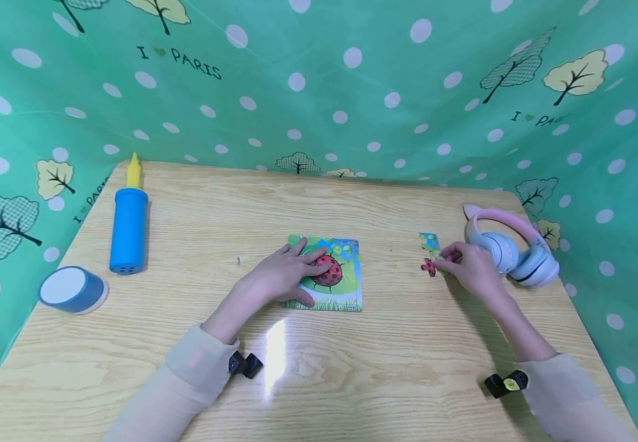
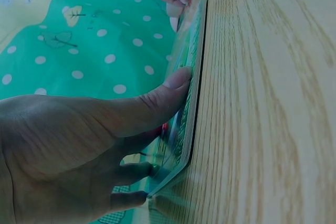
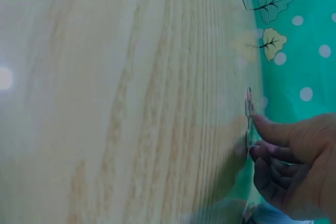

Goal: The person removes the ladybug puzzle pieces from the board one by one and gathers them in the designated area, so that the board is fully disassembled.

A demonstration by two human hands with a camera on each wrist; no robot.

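A square puzzle board (image 1: 352, 285) with a ladybug picture (image 1: 330, 273) lies flat at the middle of the table. My left hand (image 1: 280, 276) rests on its left part, fingers spread; in the left wrist view the thumb (image 2: 176, 80) lies along the board's near edge. To the right, my right hand (image 1: 470, 267) is down at a small group of loose puzzle pieces, thumb and forefinger pinching a green piece (image 1: 436, 255). A dark-spotted red piece (image 1: 428, 267) lies beside the fingertips, and a blue-and-green piece (image 1: 428, 240) just behind. The fingers partly hide the pinched piece.
Pink-and-white headphones (image 1: 512, 252) lie right behind my right hand. On the left stand a blue hand pump (image 1: 129, 230) with a yellow nozzle and a blue cylinder with a white top (image 1: 72, 290). Green patterned cloth (image 1: 319, 92) hangs around the table's back and sides.
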